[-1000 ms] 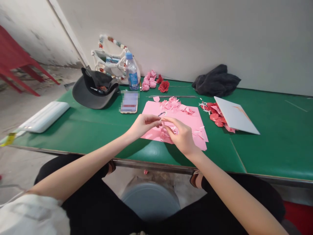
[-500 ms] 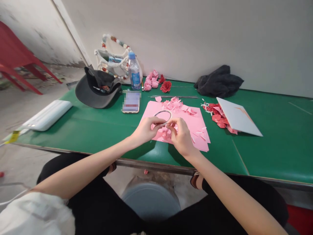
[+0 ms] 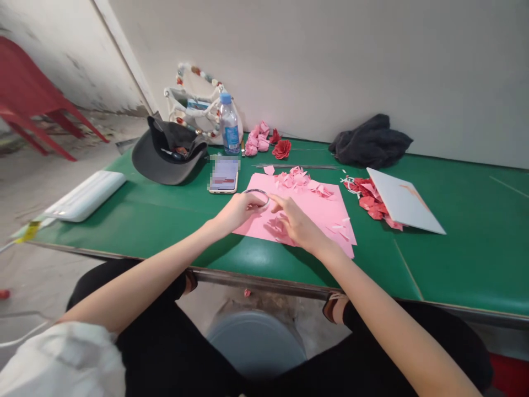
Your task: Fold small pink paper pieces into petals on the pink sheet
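My left hand [image 3: 238, 212] is closed around a thin ring that looks like a narrow roll of tape [image 3: 260, 191], dark inside with a pale edge. Just right of the roll, my right hand [image 3: 298, 221] hovers above the pink paper with thumb and index finger apart, and I make out nothing between them. Beneath both hands lie stacked pink paper sheets [image 3: 264, 181]. Cut pink paper petals [image 3: 295, 179] are heaped at the sheets' far edge. More petals lie partly hidden under my right hand.
Behind the sheets sit pink paper flowers [image 3: 258, 139], a red paper rose [image 3: 282, 149] and thin wires [image 3: 297, 166]. A phone [image 3: 223, 175], bottle [image 3: 230, 127], cap [image 3: 165, 160] and white device [image 3: 85, 196] stand left. Red petals [image 3: 374, 207] lie under a white board [image 3: 405, 201]; dark cloth [image 3: 372, 142] is behind.
The tape roll came into fuller view, then moved left with my left hand. My right hand has parted from my left, and its fingers have spread.
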Available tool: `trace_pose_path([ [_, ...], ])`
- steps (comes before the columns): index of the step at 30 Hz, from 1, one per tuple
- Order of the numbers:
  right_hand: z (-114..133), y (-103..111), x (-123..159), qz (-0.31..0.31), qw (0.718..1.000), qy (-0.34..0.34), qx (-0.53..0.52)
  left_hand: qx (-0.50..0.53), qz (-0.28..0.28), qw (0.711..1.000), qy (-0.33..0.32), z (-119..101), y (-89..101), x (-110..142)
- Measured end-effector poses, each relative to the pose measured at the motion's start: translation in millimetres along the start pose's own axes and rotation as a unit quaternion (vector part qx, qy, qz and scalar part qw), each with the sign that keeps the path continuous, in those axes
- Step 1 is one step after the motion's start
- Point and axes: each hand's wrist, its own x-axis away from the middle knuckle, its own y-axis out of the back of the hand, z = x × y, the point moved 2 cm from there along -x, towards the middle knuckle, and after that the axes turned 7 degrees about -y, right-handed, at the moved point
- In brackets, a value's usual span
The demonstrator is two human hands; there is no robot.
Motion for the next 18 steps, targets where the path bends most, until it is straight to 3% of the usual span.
trace_pose_path([
  [2,-4.0,-2.8,-1.8,0.027,1.000,0.001,0.001,-0.053,0.019,0.998,-0.014,4.2,-4.8,1.0],
  [5,-6.8,1.7,-1.2,0.008,1.000,-0.014,0.008,-0.072,0.023,0.997,-0.018,3.7,-9.6,2.3],
  [12,9.8,17.2,-1.0,-0.100,0.989,-0.079,-0.079,0.076,0.052,0.995,-0.023,-17.2,-21.7,8.4],
  [18,13.2,24.8,-2.0,-0.146,0.968,-0.136,-0.153,0.159,0.047,0.986,0.035,-22.4,-19.5,9.3],
])
